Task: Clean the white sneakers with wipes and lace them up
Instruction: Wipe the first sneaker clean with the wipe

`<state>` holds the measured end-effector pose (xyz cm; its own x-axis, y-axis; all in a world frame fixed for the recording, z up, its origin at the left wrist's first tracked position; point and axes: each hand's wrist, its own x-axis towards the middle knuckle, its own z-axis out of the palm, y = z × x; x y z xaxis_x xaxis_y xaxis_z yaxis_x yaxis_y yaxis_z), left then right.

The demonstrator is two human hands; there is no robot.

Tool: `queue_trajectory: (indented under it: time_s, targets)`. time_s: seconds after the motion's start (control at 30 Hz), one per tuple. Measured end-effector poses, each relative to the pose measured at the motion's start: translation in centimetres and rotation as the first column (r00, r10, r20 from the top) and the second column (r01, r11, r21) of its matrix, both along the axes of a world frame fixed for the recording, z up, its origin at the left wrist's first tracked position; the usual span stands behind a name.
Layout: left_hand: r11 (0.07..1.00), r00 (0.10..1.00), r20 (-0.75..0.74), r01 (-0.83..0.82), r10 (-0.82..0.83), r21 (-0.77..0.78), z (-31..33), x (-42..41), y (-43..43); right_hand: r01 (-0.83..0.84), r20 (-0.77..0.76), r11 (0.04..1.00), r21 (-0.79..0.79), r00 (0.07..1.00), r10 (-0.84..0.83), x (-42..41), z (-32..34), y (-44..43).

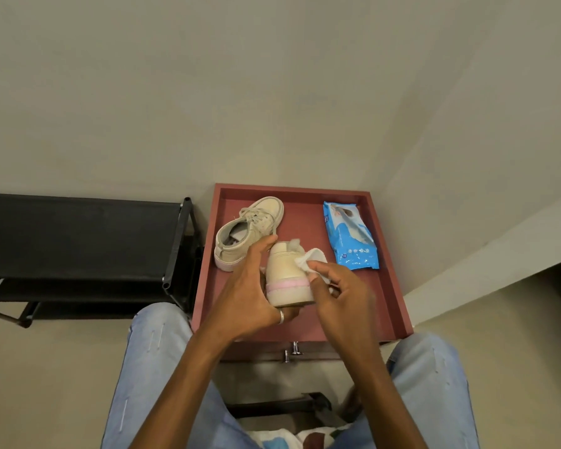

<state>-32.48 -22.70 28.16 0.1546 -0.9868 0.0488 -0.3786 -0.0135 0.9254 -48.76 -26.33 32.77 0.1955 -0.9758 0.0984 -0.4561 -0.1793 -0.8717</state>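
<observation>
Above the bench (305, 222) the left hand (243, 296) grips one sneaker (287, 277), the right hand (340, 299) pinches a wipe (308, 259) against its side — the other sneaker (250, 231) and wipes pack (350, 234) lie on the bench.

The desk (305, 222) stands in a corner, with a wall behind it and another to its right. A rack (78, 234) stands just to its left. On the desk, the far sneaker (246, 231) lies at the back left and the pack of wipes (350, 234) at the back right, well apart. In front of them and between the 2, the held sneaker (287, 277) sits over the desk's middle, heel toward the person. The left hand (250, 293) grips its left side. The right hand (340, 296), on its right, presses a wipe (311, 259) against it. 2 handles (292, 351) sit below the desk's near edge.
</observation>
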Motion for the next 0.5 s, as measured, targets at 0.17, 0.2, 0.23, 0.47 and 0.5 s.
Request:
queue_trajectory:
  time_s: [0.17,0.2,0.23,0.47,0.5]
  targets:
    - [0.999,0.999,0.038,0.028,-0.027,-0.03,-1.1,-0.6,-0.4,-0.154,-0.336,0.903,-0.401,0.942,0.011,-0.9,-0.5,3.3]
    - [0.999,0.999,0.042,0.019,-0.018,-0.028,-1.2,-0.7,-0.4,-0.172,-0.367,0.892,-0.418,0.93,0.008,-1.0,-0.4,3.6]
    - [1.0,0.999,0.04,0.009,-0.008,-0.026,-1.4,-0.8,-0.4,-0.188,-0.393,0.883,-0.429,0.919,0.004,-1.0,-0.2,3.8]
    - [0.998,0.999,0.025,-0.036,0.038,-0.056,-1.1,-1.3,-0.8,-0.205,-0.429,0.852,-0.483,0.903,-0.026,0.3,0.4,3.9]
    - [0.998,0.999,0.008,-0.036,0.037,-0.051,-1.0,-1.3,-0.7,-0.185,-0.426,0.854,-0.487,0.903,-0.047,0.5,0.1,3.3]
